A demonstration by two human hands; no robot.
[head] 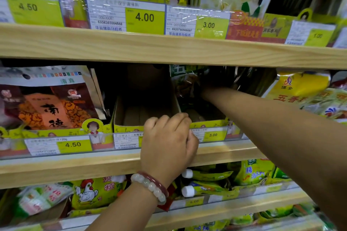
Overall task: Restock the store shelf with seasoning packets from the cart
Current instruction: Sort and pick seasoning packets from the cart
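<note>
My right arm reaches deep into the middle shelf. My right hand (216,81) is in shadow among dark green seasoning packets (187,80), which stand in a yellow-fronted cardboard display box (210,124). Shiny packet edges (249,82) lean just right of the hand. Its fingers are too dark to make out. My left hand (169,140), with a bead bracelet and a red bangle on the wrist, curls its fingers over the box's front lip next to the 3.00 price tag (213,135). The box compartment to the left (142,110) shows bare cardboard. The cart is out of view.
Red-brown packets (48,103) fill the slot at left above a 4.50 tag. Yellow five-spice packets (300,88) sit at right. The wooden shelf board above (169,48) hangs low over the opening. The lower shelf holds yellow chicken-essence bags (90,193).
</note>
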